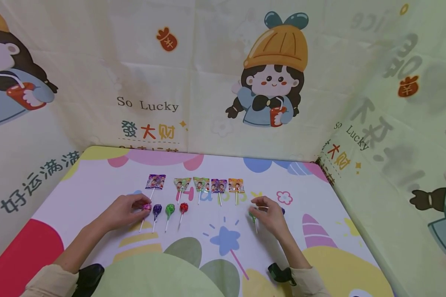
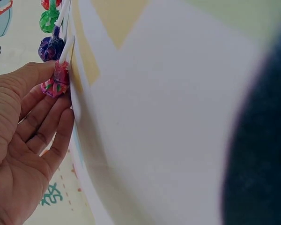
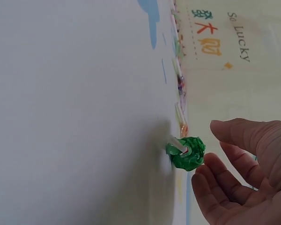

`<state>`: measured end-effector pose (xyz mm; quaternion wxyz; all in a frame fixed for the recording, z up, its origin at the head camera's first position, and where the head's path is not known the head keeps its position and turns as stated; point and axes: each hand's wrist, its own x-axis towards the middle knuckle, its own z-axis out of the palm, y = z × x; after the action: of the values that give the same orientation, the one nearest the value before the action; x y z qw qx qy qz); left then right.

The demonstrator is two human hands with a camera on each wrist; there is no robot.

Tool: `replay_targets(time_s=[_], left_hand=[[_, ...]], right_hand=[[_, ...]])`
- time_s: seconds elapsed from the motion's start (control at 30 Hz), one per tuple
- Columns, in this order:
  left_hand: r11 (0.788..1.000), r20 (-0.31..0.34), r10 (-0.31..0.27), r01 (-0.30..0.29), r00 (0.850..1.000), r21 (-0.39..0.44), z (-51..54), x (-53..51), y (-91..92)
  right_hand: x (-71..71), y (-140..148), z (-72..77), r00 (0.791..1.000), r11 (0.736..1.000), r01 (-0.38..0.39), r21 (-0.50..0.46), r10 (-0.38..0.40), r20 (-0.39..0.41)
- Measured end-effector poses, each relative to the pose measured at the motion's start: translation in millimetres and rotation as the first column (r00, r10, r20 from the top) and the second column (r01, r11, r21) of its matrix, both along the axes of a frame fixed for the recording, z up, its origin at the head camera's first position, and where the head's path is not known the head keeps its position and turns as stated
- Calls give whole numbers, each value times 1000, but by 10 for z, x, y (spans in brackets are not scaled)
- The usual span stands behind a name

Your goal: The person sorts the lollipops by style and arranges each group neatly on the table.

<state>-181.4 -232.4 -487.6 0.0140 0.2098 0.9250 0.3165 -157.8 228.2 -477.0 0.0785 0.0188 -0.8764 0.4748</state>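
Observation:
At the left end of a front row of round lollipops, my left hand [image 1: 125, 212] pinches a pink lollipop [image 2: 56, 84] between thumb and fingers. Beside it lie a purple lollipop [image 1: 157, 211], a green lollipop [image 1: 170, 210] and a red lollipop [image 1: 183, 207], their sticks toward me. Farther right, my right hand [image 1: 269, 214] is at another green lollipop [image 3: 187, 154]. In the right wrist view its thumb stands apart from the wrapped head, with loosely bent fingers close beside it. A dark blue lollipop [image 1: 283, 210] is mostly hidden behind the right hand.
Behind the front row lie several flat-wrapped lollipops: a purple one [image 1: 155, 182] at the left, green ones, another purple, and an orange one [image 1: 236, 185] at the right. The printed tabletop [image 1: 282, 181] meets patterned cloth walls [image 1: 208, 82] at its back and sides.

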Motion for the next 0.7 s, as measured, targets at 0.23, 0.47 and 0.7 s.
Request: replay_targets(time_s=[0.23, 0.47, 0.7], left_hand=[[1000, -3, 0, 0, 1000, -3, 10, 5, 0], [1000, 3, -1, 1, 1000, 5, -2, 1, -6], [1000, -4, -3, 3, 1000, -1, -7, -12, -12]], right_hand=[[-20, 24, -62, 998, 1000, 3, 24, -5, 56], [-38, 11, -107, 996, 999, 1, 51, -6, 93], [-36, 11, -106, 997, 998, -2, 61, -3, 75]])
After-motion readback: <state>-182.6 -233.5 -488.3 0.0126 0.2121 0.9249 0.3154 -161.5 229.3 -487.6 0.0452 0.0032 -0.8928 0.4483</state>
